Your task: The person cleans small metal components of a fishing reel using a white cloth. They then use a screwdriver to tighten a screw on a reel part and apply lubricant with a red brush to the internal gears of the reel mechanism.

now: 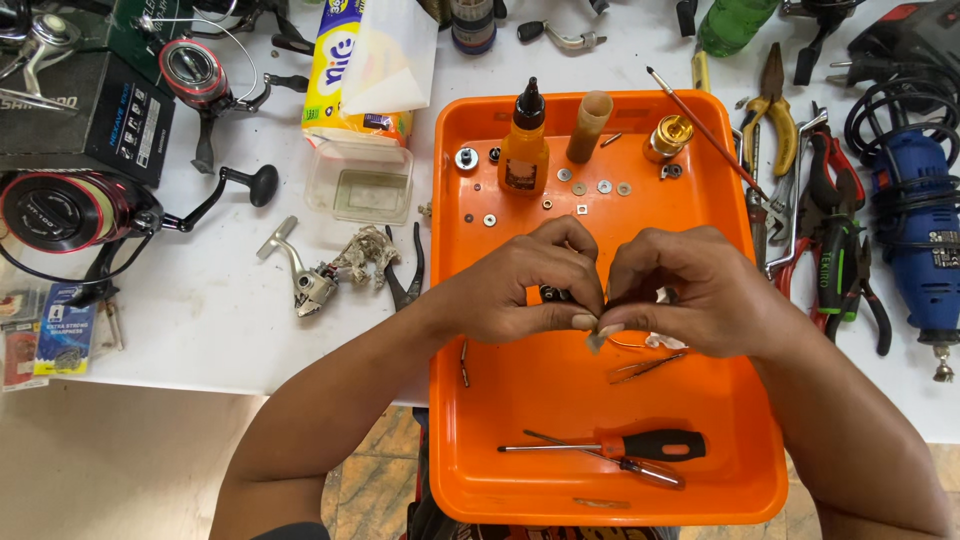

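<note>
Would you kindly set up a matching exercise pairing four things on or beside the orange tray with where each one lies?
Things:
1. orange bottle
2. screwdriver
3. clear plastic tub
4. blue rotary tool

Places:
A. on the white table, far right of the orange tray
B. lying in the tray's near end
C. on the table just left of the tray
D. standing upright at the tray's far end

Pairs: 1-D, 2-B, 3-C, 4-A
</note>
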